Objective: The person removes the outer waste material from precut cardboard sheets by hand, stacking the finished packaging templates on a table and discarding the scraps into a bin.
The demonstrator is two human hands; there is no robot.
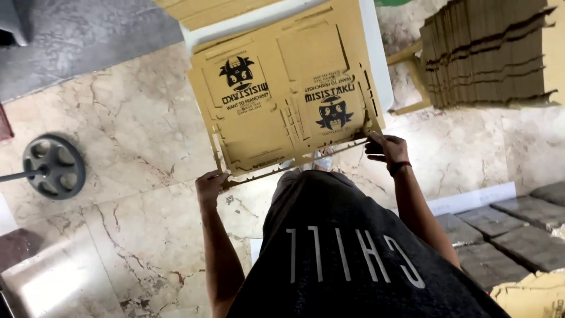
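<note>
L hand grips cardboard sheet near-left corner | R hand grips near-right corner

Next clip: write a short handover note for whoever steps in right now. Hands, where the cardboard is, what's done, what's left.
Left hand: grip on the near left corner of the die-cut sheet.
Right hand: grip on its near right corner.
Sheet: flat, printed side up, on the white table.
Stack of sheets: standing at the far right.
Done: sheet gripped at both corners.
Left: the cut panels still sit in their frame, none pulled out.
</note>
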